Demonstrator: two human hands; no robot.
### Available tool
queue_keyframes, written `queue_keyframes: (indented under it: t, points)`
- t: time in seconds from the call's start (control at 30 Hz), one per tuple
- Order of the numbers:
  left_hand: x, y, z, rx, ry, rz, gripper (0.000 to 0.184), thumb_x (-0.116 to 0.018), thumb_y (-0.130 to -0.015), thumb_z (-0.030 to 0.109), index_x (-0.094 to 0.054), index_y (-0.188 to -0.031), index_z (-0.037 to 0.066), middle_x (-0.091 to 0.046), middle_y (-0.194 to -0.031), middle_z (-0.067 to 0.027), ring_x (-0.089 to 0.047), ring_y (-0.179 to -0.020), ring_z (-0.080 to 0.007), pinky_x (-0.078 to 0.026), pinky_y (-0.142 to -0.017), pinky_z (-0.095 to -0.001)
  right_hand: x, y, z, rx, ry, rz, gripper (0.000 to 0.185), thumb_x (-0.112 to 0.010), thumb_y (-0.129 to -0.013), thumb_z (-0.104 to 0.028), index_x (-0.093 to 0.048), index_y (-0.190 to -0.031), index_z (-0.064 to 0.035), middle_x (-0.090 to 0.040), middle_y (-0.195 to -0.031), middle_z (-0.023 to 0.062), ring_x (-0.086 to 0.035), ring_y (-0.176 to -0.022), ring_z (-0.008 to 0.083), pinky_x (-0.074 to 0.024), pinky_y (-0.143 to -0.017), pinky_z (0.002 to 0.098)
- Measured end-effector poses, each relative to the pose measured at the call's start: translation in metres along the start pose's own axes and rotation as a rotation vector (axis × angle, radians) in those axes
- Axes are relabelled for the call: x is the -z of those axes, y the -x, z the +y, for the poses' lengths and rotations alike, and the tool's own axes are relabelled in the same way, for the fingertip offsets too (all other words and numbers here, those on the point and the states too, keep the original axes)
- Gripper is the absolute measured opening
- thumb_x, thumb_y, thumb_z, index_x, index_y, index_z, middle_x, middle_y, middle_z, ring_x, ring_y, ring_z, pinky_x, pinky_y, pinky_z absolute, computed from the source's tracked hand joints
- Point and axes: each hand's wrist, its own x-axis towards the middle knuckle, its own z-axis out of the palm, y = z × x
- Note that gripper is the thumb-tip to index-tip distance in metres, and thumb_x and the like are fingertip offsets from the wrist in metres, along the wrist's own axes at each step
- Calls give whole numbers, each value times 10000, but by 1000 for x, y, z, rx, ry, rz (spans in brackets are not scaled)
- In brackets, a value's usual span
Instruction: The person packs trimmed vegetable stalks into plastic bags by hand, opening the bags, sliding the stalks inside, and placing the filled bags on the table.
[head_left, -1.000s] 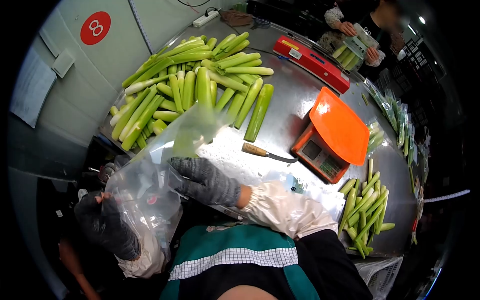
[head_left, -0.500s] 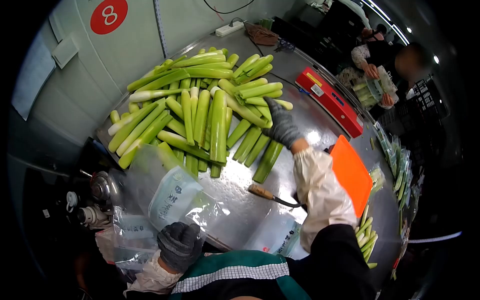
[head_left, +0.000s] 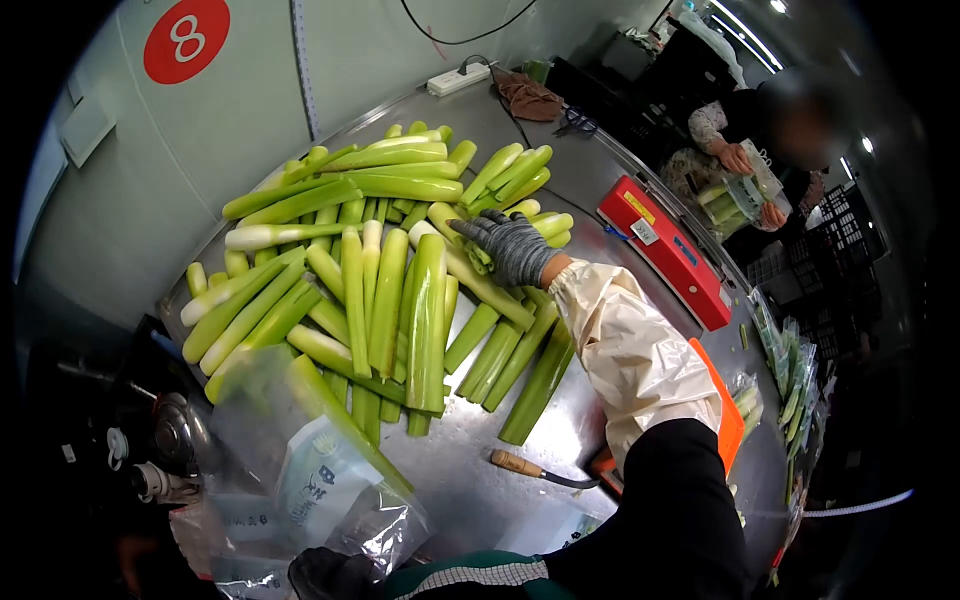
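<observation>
- Right hand, upper centre: fingers slightly spread, tips against green stalks at the pile's right side.
- Left hand, bottom edge: dark and partly cut off, at the clear bag; I cannot tell how its fingers are closed.
- One long stalk lies along the bag; inside or behind is unclear.
- Knife, lower centre, lies below the stalks; the right sleeve partly covers the orange scale.
- Red machine, right of the hand, stands near the far edge.
- Bare worktop shows between bag and knife.
</observation>
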Motion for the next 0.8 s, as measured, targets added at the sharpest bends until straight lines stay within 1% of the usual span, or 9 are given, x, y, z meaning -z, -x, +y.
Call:
queue_keyframes:
  t: [0.13, 0.17, 0.27, 0.3, 0.53, 0.6, 0.67, 0.73, 0.8]
  points:
    - [-6, -7, -3, 3, -5, -7, 308, -603, -566, 76, -591, -874, 92, -527, -718, -84, -505, -597, -262, -402, -525, -373, -6, -8, 0, 31, 52, 82, 802, -646, -544, -82, -331, -1278, -164, -496, -1104, 107, -449, -1043, 294, -349, -837, 414]
    - [-7, -7, -5, 5, -9, -12, 306, -603, -567, 74, -590, -872, 92, -526, -715, -84, -504, -594, -262, -401, -523, -373, -8, -9, 0, 52, 60, 125, 739, -612, -574, -71, -353, -1261, -146, -517, -1017, 113, -475, -973, 294, -348, -822, 406]
    - [-10, -8, -7, 8, -8, -10, 298, -603, -571, 68, -584, -868, 89, -524, -707, -85, -500, -586, -263, -399, -517, -374, -19, -8, 3, 32, 62, 170, 653, -563, -664, -97, -330, -1273, -123, -527, -1002, 110, -477, -988, 263, -331, -839, 407]
    - [-11, -8, -8, 9, -9, -7, 296, -603, -573, 66, -583, -867, 88, -523, -705, -85, -499, -583, -264, -398, -516, -374, -24, -6, 3, 35, 20, 261, 548, -520, -681, -76, -396, -1215, -94, -530, -964, 121, -480, -959, 274, -328, -849, 401]
    - [-8, -4, -1, 13, -25, 12, 279, -602, -583, 53, -570, -858, 82, -517, -687, -86, -490, -565, -267, -393, -503, -376, -23, 8, 7, 16, 33, 396, 450, -549, -652, -79, -493, -1098, -85, -535, -947, 115, -474, -939, 287, -337, -844, 386]
    - [-2, 0, 2, 9, -39, 28, 274, -602, -585, 49, -567, -856, 80, -515, -682, -87, -487, -559, -268, -391, -499, -377, -13, 14, 16, -70, -18, 522, 444, -581, -629, -99, -508, -1067, -89, -535, -944, 119, -492, -895, 297, -366, -806, 383]
    - [3, 4, 5, 8, -55, 47, 270, -601, -588, 45, -563, -853, 79, -513, -677, -87, -485, -554, -269, -390, -496, -377, -8, 17, 37, -64, -156, 917, 416, -595, -617, -51, -519, -1025, -83, -536, -928, 111, -517, -833, 267, -405, -748, 362]
    - [6, 7, 8, 10, -84, 88, 265, -601, -591, 42, -560, -851, 77, -511, -672, -87, -482, -549, -270, -388, -492, -378, 35, 45, 31, -237, -513, 1155, 358, -566, -638, 21, -519, -981, -66, -537, -886, 83, -536, -778, 209, -432, -725, 320]
    - [5, 11, 9, 125, -140, 121, 249, -601, -618, -16, -554, -842, 82, -527, -653, -74, -484, -516, -250, -385, -470, -355, 70, 86, 24, -174, -619, 1383, 364, -548, -658, 73, -494, -996, -51, -533, -829, 56, -539, -787, 162, -439, -752, 283]
